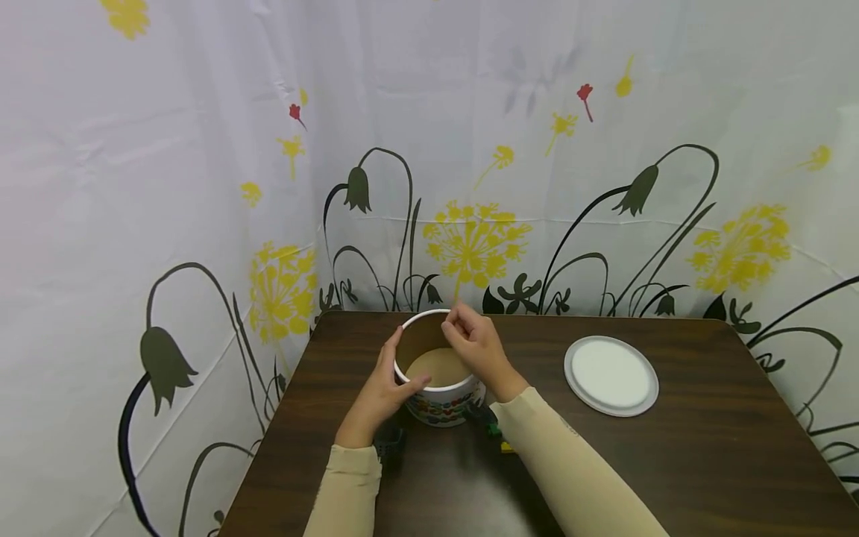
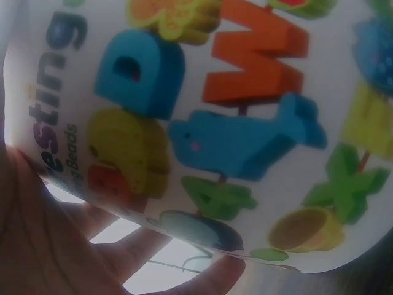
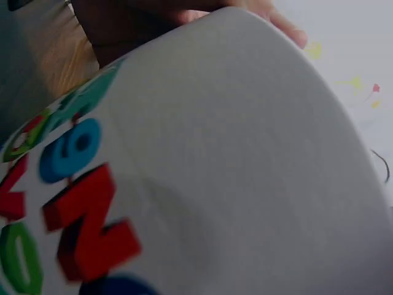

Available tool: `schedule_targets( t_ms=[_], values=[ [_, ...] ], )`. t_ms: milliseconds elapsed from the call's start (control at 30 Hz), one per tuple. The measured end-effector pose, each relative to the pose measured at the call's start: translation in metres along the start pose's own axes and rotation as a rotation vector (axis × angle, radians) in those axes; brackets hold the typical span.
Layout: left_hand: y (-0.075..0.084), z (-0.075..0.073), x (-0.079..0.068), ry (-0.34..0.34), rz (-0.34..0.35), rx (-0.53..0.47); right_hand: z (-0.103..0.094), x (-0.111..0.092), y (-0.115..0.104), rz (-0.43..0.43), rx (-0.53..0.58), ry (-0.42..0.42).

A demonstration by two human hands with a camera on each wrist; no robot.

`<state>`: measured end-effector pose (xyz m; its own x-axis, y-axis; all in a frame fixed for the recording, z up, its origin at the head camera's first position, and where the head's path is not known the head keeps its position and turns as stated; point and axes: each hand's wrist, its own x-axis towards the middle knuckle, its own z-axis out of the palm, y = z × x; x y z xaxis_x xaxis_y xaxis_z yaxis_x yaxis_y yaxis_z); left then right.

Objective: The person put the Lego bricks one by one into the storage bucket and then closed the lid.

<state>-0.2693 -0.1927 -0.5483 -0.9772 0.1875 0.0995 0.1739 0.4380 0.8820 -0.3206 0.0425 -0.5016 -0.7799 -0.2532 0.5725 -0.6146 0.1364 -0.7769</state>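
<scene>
The open canister (image 1: 439, 410) stands at the far part of the desk (image 1: 698, 447), in front of a flower-printed curtain (image 1: 470, 112). Its white rim faces up, showing a brown inner wall and a tan bottom. Whether its base sits fully on the desk cannot be told.

The left hand (image 1: 379, 395) grips the canister's left side, thumb over the near rim and fingers along the outer wall. The right hand (image 1: 478, 347) is at the right rim with fingers bent; whether they pinch anything cannot be told. The hands are apart.

Printing on the wall includes a blue D, an orange W, a blue whale and the word "Beads". A round white lid (image 1: 611, 376) lies to the right, well apart.
</scene>
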Motion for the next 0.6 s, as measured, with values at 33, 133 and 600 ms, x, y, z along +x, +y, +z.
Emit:
schedule_targets(
  t_ms=[33, 133, 600],
  values=[
    [0.000, 0.000, -0.001, 0.002, -0.005, -0.002, -0.002, -0.002, 0.000, 0.007, 0.003, -0.014],
    [0.001, 0.000, -0.001, 0.002, -0.014, 0.001, -0.009, -0.009, 0.000, 0.049, 0.041, -0.050],
    [0.000, 0.000, 0.000, 0.001, -0.017, 0.016, -0.074, -0.053, 0.000, 0.259, 0.020, -0.014]
  ],
)
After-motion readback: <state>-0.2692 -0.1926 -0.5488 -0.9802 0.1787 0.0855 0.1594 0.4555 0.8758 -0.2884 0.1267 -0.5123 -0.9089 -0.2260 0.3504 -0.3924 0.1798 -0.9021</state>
